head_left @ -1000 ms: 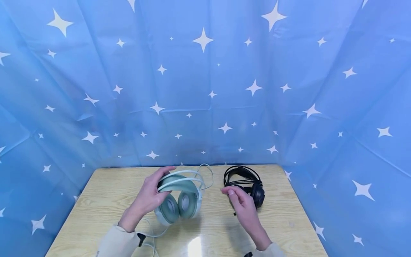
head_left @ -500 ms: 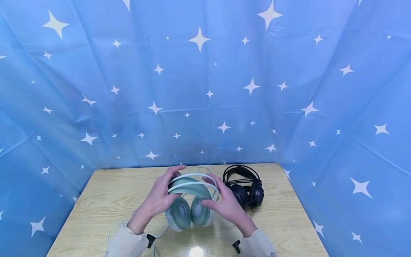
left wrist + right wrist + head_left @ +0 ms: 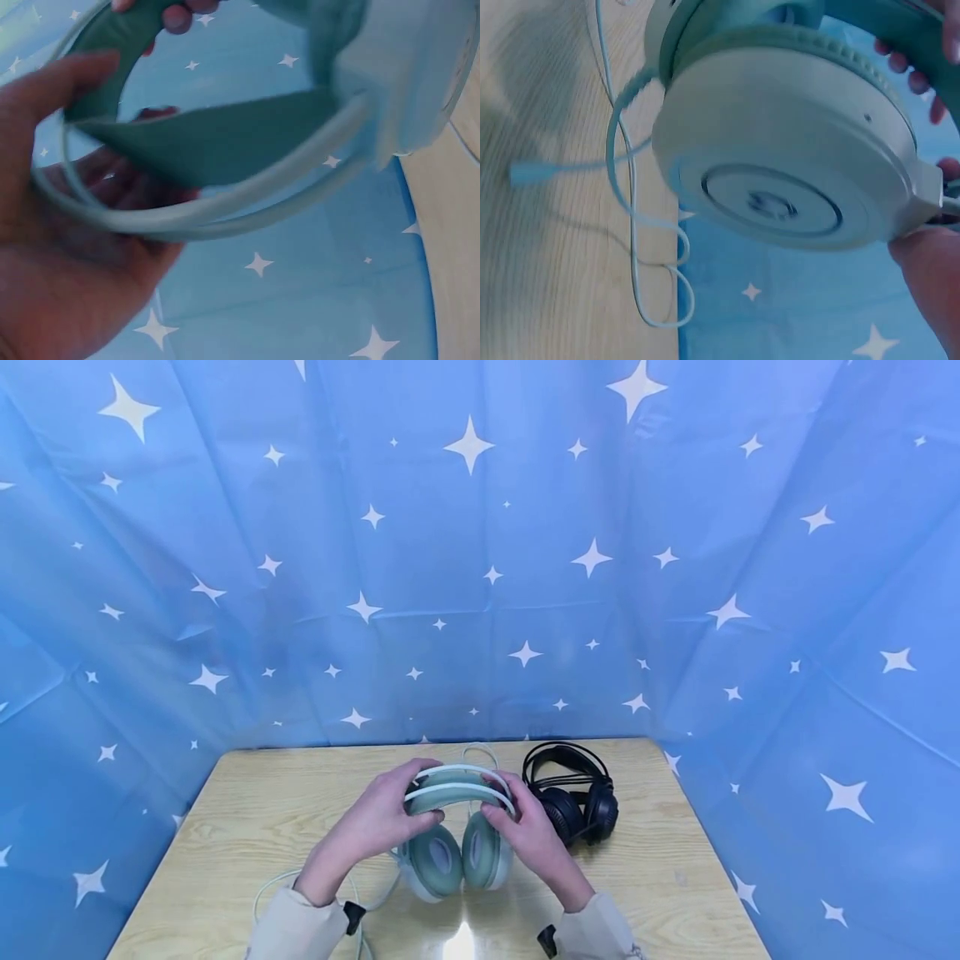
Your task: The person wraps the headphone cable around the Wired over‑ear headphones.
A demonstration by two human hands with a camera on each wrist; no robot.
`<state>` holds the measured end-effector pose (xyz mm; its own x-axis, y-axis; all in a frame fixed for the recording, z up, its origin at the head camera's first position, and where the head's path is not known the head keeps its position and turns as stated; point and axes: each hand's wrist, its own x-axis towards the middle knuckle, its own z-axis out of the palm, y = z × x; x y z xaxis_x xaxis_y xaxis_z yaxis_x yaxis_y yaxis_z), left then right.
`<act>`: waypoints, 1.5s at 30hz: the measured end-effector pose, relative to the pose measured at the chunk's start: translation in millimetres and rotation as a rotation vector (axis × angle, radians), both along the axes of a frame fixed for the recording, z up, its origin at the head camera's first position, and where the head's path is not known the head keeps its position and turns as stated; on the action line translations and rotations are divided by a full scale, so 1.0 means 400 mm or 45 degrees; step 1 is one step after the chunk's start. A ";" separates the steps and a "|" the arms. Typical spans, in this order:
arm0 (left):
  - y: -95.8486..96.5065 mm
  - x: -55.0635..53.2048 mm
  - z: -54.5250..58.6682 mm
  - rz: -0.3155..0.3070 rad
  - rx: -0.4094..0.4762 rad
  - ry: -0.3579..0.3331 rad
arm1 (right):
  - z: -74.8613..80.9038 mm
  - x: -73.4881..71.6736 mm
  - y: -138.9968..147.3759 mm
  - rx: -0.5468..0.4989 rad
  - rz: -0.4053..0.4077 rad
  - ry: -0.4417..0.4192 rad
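Note:
Both hands hold a pair of mint-green headphones (image 3: 450, 794) near the middle of the table, with the band on top and the two padded ear cups hanging below. My left hand (image 3: 382, 814) grips the left side of the band, its thumb on the near side; the left wrist view shows the fingers (image 3: 97, 180) wrapped round the double white hoops and the green inner strap. On the opposite side, my right hand (image 3: 534, 833) grips the band just above the right ear cup. In the right wrist view the outer face of one white ear cup (image 3: 780, 150) bears a round emblem.
Black headphones (image 3: 570, 793) lie on the wooden table (image 3: 660, 893) close behind and right of the right hand. A pale cable (image 3: 273, 883) loops over the table at the left. A blue curtain with white stars (image 3: 480, 543) surrounds the back and sides.
My right hand has moved left from in front of the black headphones and taken hold of the mint-green pair. Those headphones and my left hand have shifted right.

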<state>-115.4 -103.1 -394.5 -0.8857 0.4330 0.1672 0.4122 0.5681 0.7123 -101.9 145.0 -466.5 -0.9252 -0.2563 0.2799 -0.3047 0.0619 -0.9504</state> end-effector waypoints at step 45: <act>0.030 0.039 -0.025 -0.003 -0.156 0.277 | 0.029 0.017 -0.024 0.271 -0.071 0.012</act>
